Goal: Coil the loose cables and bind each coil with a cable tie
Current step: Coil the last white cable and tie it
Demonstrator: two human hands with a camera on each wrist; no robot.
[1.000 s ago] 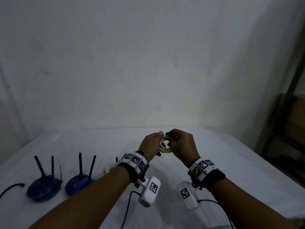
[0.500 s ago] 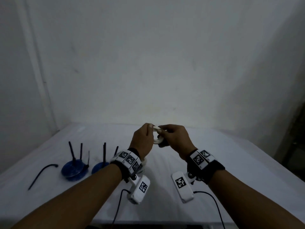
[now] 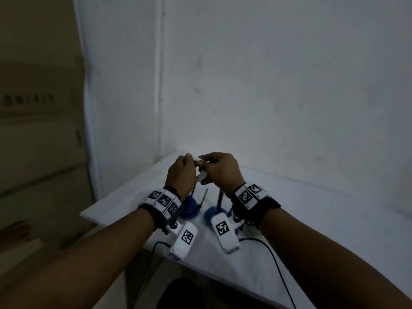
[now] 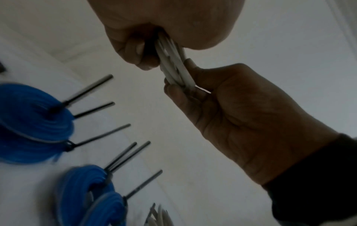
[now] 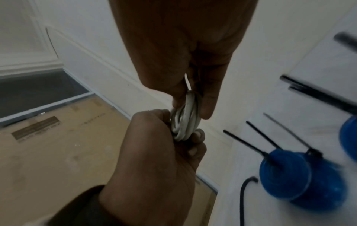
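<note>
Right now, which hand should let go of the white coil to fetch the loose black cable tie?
Left, probably. The black cable tie lies by a blue coil, nearer the left hand, and the right hand pinches the white cable coil between thumb and fingers.

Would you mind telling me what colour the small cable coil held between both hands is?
White. The small cable coil shows best in the right wrist view.

It looks like a plain back room or storeroom, with bare white walls [image 3: 278,85], a white table [image 3: 323,219] in the corner and big brown cardboard boxes [image 3: 40,130] stacked beside it.
</note>
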